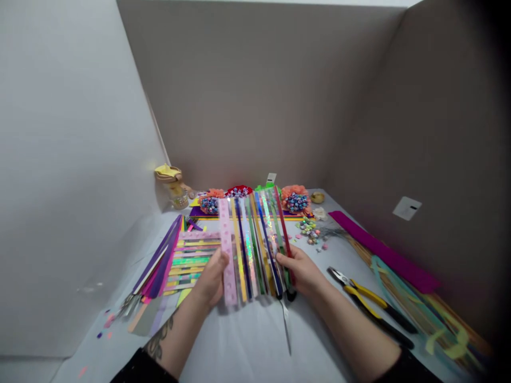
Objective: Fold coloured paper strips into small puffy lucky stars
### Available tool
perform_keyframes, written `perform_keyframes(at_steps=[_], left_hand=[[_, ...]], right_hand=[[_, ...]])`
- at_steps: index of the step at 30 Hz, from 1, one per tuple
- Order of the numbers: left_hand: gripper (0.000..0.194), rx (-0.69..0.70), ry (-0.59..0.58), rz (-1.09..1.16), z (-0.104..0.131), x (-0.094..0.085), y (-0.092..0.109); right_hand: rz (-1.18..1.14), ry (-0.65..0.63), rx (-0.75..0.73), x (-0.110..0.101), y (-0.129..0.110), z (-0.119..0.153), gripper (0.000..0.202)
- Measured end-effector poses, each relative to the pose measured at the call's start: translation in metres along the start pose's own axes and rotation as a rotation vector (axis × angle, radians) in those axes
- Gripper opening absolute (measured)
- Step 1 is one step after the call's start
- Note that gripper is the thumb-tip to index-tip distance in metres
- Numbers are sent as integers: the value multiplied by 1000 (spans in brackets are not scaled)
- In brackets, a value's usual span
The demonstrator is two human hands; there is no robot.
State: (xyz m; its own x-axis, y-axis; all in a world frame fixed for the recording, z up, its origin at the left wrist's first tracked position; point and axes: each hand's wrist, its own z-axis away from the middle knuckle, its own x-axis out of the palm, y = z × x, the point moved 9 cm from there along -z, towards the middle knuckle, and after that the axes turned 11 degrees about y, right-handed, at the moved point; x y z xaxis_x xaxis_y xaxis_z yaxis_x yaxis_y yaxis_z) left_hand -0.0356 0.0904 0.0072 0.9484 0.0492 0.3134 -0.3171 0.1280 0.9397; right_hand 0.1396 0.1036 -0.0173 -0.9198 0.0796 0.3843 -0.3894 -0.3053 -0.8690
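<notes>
A clear sheet with coloured and glittery strips (249, 244) running lengthwise is held up between my two hands. At its left edge my left hand (213, 276) is closed, thumb in front on a pink dotted band. My right hand (301, 268) grips the right edge by the red and green strips, thumb in front. Below the sheet's lower right corner is a pair of scissors (286, 324), blades pointing towards me; the sheet partly hides its black handles. A second striped sheet (189, 263) lies left of my left hand, its strips running crosswise.
Pliers with yellow-black handles (373, 306) lie at right, near ribbons (435, 319) and a magenta strip (383, 250). Beads (309, 229) are scattered behind my right hand. Beaded flowers (296, 199) line the back. Paper strips (159, 260) and a jar (178, 194) are at left. Walls enclose the table.
</notes>
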Motion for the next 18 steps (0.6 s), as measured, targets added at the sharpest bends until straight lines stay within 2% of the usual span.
perform_keyframes(at_steps=[3,6,10,18], left_hand=[[61,-48,189,81,-4,-15,-10],[50,-2,315,108,-8,-32,-4],[44,44,313,100,-9,-36,8],[47,59,303,75,0,-33,17]], right_hand=[[-47,-44,27,1,1,3,36],[-77,-53,8,0,-2,2,32],[-77,-82,-4,2,-4,1,29],[-52,-82,-26,0,-2,1,27]])
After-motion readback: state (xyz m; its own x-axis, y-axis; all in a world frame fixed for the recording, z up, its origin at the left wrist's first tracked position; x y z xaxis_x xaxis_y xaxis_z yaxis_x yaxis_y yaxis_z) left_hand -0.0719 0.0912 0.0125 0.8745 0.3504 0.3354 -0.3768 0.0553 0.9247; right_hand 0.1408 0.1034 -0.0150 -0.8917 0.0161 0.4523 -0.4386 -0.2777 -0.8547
